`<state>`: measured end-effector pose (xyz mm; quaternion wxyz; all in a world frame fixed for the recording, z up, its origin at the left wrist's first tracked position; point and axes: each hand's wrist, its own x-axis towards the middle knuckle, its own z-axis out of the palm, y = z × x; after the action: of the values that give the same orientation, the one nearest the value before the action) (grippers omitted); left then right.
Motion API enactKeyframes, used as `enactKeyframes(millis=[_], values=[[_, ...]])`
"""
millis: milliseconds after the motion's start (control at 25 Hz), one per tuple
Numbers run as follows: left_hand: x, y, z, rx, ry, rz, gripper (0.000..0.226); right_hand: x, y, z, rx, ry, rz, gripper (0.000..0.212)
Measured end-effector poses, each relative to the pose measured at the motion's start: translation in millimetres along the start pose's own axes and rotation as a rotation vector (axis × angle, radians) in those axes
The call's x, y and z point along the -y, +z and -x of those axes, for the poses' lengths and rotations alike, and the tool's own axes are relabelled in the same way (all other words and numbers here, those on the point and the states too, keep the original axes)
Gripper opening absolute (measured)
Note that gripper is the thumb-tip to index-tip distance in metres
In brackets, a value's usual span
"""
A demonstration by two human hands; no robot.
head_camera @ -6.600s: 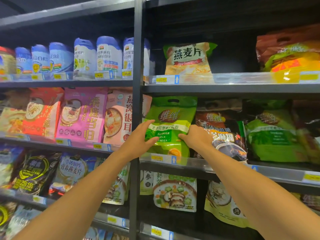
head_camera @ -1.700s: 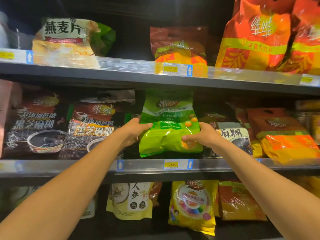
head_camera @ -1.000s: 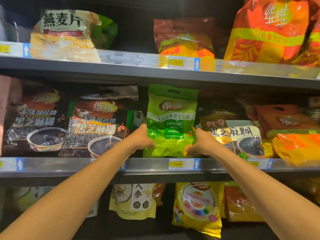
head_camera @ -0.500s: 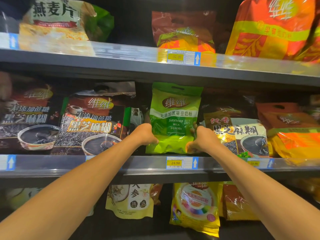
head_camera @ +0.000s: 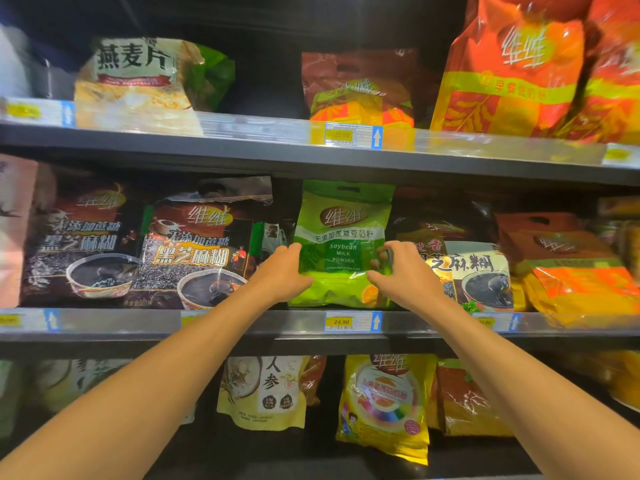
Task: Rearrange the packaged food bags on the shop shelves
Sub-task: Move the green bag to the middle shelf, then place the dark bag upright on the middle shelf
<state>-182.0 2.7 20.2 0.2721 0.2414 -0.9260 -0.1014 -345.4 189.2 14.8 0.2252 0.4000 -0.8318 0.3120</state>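
Here the green soybean bag point(head_camera: 341, 244) stands upright between left hand point(head_camera: 282, 273) and right hand point(head_camera: 403, 271), both gripping its sides

one head-worn wide-angle view, facing straight into the shop shelving from close range. the middle shelf point(head_camera: 242, 323) sits at centre height, the upper shelf point(head_camera: 207, 147) above, a lower tier below; both forearms reach in from the bottom corners.

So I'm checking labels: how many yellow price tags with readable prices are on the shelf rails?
2. The yellow 22.90 price tag is on the upper rail; the yellow 24.90 price tag is on the middle rail, below the green soybean milk powder bag. Other tags are blurred.
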Motion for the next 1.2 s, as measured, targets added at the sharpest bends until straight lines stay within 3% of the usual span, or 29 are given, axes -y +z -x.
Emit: enactKeyframes(millis=[200, 440, 840, 1200], values=[[-0.7, 2.0, 41.0, -0.233, 0.132, -0.198, 0.074, 6.9, -11.7, 34.0, -0.038, -0.095, 0.06, 0.075], [7.9, -3.1, 108.9, -0.412, 0.153, -0.385, 0.081, 15.0, -21.1, 82.0, -0.123, -0.25, 0.174, 0.081], [62.9, -24.7, 210.0, -0.346, -0.034, -0.467, 0.083, 78.2, 5.9, 131.0, -0.055, -0.347, 0.111, 0.079], [143.2, -60.2, 196.2, -0.351, -0.111, -0.308, 0.088, 154.3, 40.1, 104.4, -0.038, -0.328, 0.007, 0.08]])
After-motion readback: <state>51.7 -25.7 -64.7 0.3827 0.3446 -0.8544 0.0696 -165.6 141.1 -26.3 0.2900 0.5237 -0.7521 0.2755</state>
